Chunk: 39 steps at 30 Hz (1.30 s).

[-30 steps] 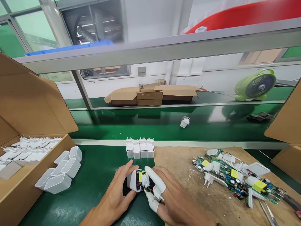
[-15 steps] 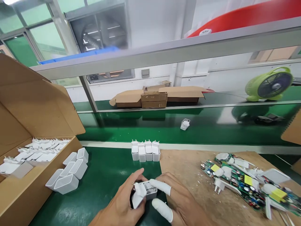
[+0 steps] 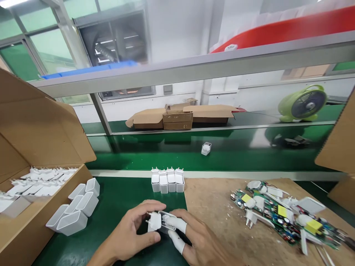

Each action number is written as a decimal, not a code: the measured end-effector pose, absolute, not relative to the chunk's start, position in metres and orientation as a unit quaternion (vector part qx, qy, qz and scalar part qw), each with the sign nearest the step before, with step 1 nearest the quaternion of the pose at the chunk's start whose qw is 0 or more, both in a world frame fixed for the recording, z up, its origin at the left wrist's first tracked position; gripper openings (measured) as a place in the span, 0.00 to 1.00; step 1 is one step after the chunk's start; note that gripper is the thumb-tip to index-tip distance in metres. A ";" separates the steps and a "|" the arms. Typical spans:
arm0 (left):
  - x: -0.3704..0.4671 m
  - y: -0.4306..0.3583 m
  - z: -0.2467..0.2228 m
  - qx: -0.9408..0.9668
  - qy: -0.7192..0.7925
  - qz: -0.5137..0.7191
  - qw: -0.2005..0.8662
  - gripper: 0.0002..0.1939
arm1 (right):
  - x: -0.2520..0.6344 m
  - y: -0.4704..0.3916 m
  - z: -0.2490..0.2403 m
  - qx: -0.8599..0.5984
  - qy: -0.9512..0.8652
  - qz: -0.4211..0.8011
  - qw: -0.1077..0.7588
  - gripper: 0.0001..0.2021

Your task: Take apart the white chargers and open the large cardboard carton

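A white plug charger point(image 3: 154, 222) with metal pins pointing left is between my hands, above the green mat. Its end cap stands at the mouth of the white housing. My right hand point(image 3: 201, 236), with white finger cots on two fingers, pinches the housing from the right. My left hand point(image 3: 133, 231) curves around the pin end, thumb and index finger apart; a gap shows between palm and pins. Whether its fingertips touch the charger is hard to see. Beyond my hands stand several white chargers point(image 3: 168, 181) in a row, pins up.
Empty white housings point(image 3: 72, 222) stand at left beside a cardboard box point(image 3: 59, 197) of white plug parts. Circuit boards point(image 3: 280, 210) with attached plug caps lie on the brown board point(image 3: 210, 210). One charger point(image 3: 206, 148) sits on the green belt point(image 3: 133, 159); a green fan point(image 3: 303, 104) stands behind.
My left fingers have spread away from the plug cap, which has turned so its pins point left. My right fingers have closed in on the housing. The view has shifted slightly right.
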<state>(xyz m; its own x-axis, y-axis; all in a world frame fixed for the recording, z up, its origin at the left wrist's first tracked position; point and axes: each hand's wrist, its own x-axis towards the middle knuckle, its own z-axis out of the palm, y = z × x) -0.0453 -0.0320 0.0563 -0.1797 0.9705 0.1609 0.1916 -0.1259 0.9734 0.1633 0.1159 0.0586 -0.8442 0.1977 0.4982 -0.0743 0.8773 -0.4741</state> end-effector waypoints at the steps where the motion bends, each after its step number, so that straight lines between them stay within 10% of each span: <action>1: -0.049 -0.032 0.058 0.522 0.541 0.545 0.372 0.23 | 0.164 0.115 0.058 -0.037 -0.931 0.239 0.275 0.20; 14: -0.008 0.019 0.077 0.502 0.733 0.456 0.058 0.20 | 0.167 0.113 0.038 -0.037 -0.974 -0.052 0.219 0.24; 39: -0.031 -0.025 0.038 0.676 0.582 0.452 -0.009 0.24 | 0.164 0.119 0.043 -0.032 -0.936 0.183 0.299 0.23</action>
<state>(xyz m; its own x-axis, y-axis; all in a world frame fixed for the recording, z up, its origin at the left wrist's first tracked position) -0.0306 -0.0247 0.0385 -0.0872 0.7789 0.6211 0.7950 -0.3214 0.5146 0.1643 0.1190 0.0432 -0.8187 0.1702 0.5484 -0.0490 0.9309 -0.3620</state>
